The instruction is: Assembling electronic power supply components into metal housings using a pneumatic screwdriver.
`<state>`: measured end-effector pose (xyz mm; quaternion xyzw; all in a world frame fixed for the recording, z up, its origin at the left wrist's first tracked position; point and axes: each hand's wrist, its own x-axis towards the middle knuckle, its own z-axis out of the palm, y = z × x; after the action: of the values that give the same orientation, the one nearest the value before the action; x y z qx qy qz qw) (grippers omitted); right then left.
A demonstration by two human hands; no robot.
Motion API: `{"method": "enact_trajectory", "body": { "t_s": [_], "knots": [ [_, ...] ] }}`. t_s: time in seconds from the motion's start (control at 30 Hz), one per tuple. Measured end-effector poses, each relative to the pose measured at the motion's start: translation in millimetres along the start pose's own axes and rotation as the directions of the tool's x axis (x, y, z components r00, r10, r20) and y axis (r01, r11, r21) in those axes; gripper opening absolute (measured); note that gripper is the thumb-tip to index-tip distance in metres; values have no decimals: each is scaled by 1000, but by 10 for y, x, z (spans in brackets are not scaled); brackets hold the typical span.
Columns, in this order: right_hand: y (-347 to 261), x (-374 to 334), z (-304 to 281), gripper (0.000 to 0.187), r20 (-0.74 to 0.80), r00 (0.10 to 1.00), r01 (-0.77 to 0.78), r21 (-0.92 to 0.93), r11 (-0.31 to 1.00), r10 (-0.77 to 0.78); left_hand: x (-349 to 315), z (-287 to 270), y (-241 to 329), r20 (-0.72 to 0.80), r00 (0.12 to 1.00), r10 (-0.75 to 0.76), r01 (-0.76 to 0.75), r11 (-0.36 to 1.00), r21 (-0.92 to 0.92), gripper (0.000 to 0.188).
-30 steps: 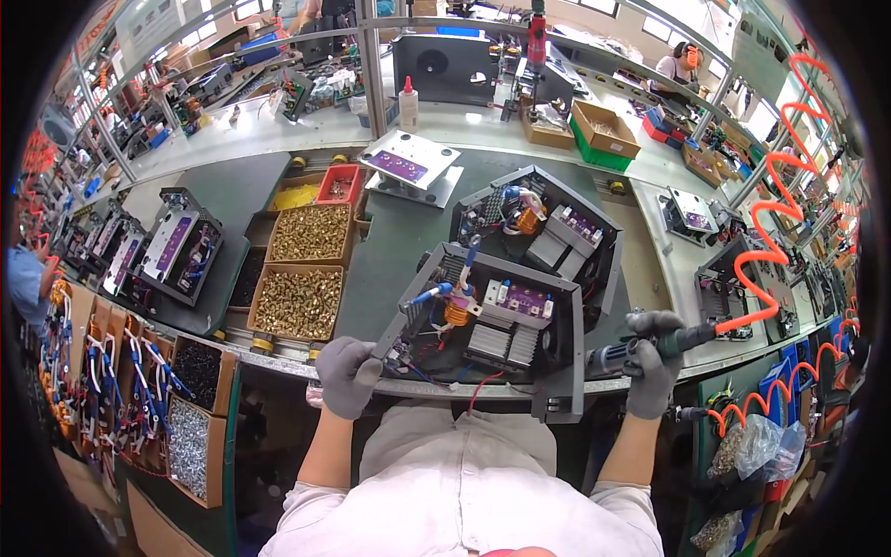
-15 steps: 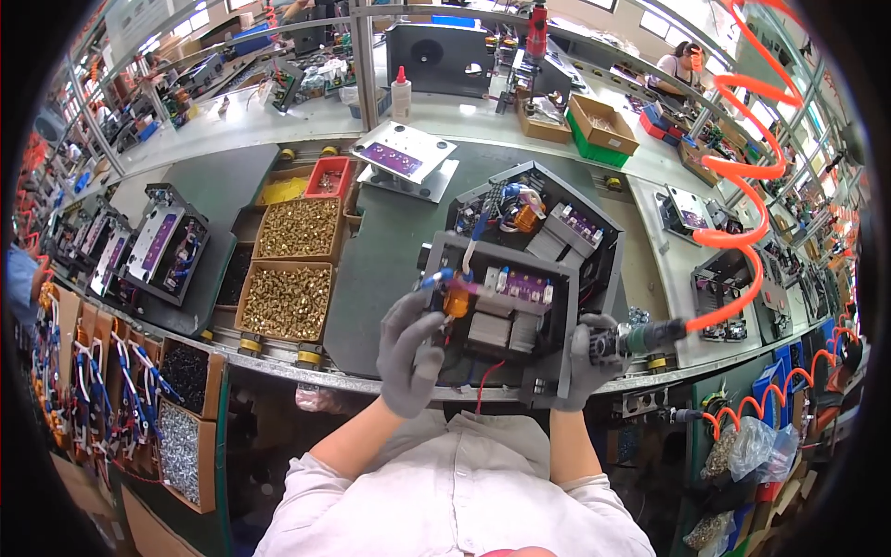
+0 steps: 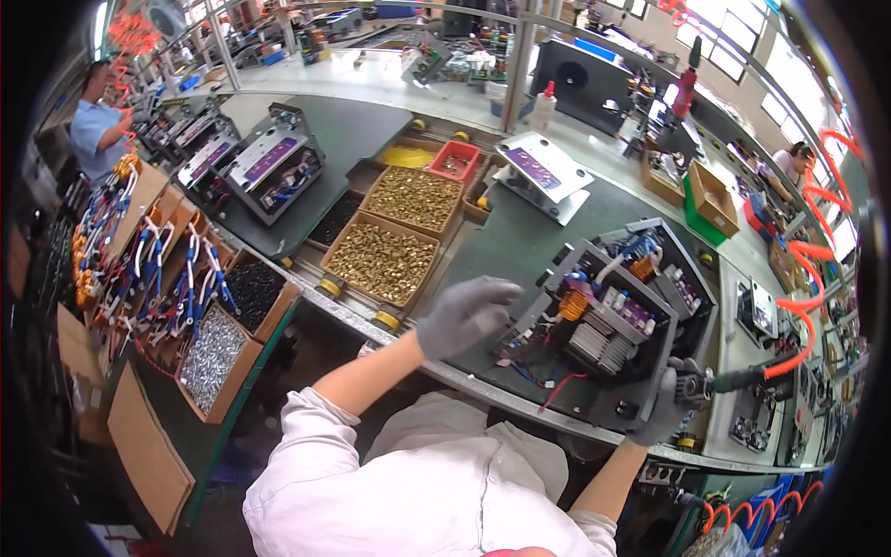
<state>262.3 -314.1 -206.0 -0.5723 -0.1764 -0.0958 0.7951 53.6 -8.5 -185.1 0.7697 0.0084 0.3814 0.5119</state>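
Observation:
My left hand [image 3: 469, 317], in a grey glove, hovers over the green work mat with its fingers stretched out and nothing visible in them. It is apart from the open metal chassis [image 3: 594, 408], between that and the boxes of brass fasteners. Inside the chassis are an orange copper coil [image 3: 574, 306], a finned heat sink [image 3: 599, 345] and a purple circuit board [image 3: 629, 312]. My gloved right hand [image 3: 661, 408] is wrapped round an air-powered tool [image 3: 691, 385] at the chassis's near right corner; the fingers are partly hidden. An orange coiled hose [image 3: 806, 320] runs from the tool.
Boxes of brass fasteners [image 3: 382, 260], a red bin [image 3: 455, 161] and a box of silver screws [image 3: 215, 360] stand to the left. A second chassis [image 3: 701, 320] sits behind mine. Cable bundles [image 3: 167, 269] hang at far left, near another person [image 3: 93, 130].
My left hand has left the coil in the chassis and moved left over the mat. The view has turned left. My right hand keeps its hold on the tool.

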Motion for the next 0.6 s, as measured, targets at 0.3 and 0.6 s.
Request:
{"method": "enact_trajectory", "body": {
  "t_s": [0.3, 0.6],
  "knots": [
    [30, -15, 53, 39, -42, 998, 55, 88, 995, -52, -183, -1390, -901, -76, 812, -578, 266, 253, 930, 36],
    [34, -35, 50, 39, -58, 998, 15, 1, 1000, -15, -103, -1609, -1468, -117, 800, -589, 356, 308, 882, 28]
  ]
}}
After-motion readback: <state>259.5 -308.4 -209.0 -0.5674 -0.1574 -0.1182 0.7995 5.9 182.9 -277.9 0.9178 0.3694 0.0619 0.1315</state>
